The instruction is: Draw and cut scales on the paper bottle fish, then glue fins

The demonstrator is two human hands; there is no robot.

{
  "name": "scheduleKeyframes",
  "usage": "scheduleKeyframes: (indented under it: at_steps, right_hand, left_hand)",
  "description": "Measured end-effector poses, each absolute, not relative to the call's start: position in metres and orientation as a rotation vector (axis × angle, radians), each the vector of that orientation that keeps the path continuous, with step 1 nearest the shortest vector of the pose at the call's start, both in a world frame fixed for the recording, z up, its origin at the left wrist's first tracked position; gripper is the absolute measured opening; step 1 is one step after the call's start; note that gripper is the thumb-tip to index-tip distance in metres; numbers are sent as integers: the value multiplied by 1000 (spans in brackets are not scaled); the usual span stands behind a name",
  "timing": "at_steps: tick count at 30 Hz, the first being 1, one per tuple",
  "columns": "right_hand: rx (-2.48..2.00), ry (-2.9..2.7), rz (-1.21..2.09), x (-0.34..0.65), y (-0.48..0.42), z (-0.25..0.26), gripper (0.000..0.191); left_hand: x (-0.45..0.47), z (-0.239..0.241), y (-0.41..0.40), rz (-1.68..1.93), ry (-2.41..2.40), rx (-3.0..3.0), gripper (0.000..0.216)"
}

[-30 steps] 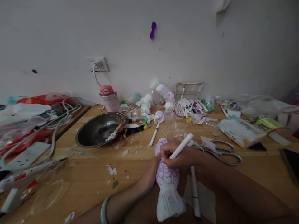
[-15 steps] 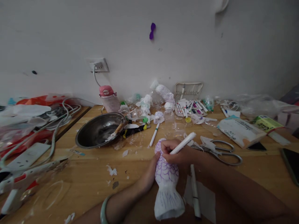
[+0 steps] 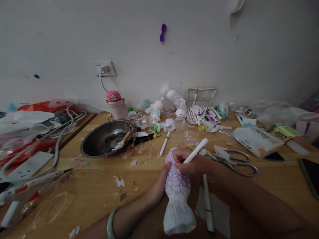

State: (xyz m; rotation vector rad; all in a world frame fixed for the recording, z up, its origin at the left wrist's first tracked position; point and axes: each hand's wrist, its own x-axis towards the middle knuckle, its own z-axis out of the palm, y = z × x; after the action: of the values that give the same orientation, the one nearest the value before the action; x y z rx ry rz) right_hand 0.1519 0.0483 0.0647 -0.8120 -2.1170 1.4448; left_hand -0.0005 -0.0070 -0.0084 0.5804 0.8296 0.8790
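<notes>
A white, paper-covered fish-shaped craft (image 3: 177, 186) with purple scale lines and a flared, streaked tail stands tilted at the near middle of the table. My left hand (image 3: 159, 184) is wrapped round its left side, the thumb near the top. In my right hand (image 3: 185, 161) is a white marker (image 3: 196, 151), pinched with its tip end down at the craft's upper part; the tip itself is hidden by my fingers. Just right of the craft lies another white marker (image 3: 207, 202) on a sheet of white paper (image 3: 220, 212).
A metal bowl (image 3: 99, 141) is at left, beside a pink-lidded bottle (image 3: 116, 105). Scissors (image 3: 240, 162) and a tissue pack (image 3: 258, 139) lie at right, a pile of markers (image 3: 204, 114) behind. A glue gun (image 3: 27, 189) and cables sit at far left.
The right hand and its marker have shifted very slightly to the right and up along the craft. The craft's tail has swung a little to the left.
</notes>
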Motion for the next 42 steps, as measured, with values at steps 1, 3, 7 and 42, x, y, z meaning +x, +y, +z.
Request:
scheduleKeyframes:
  at_steps: [1,3,7,42]
  right_hand:
    - [-812,-2141,1435,152,49,64,16]
    - [-791,-2152,1468,153,50,63,17]
    - [-786,-2119,1461,155,52,61,18]
    - [-667,-1874,1359,143,35,63,22]
  left_hand:
    - [-1,-10,-7,876,826,581,43]
    - [-1,-12,-6,880,826,585,43]
    - [-2,-12,-7,842,830,531,47]
    - [2,17,-7,1022,785,373,38]
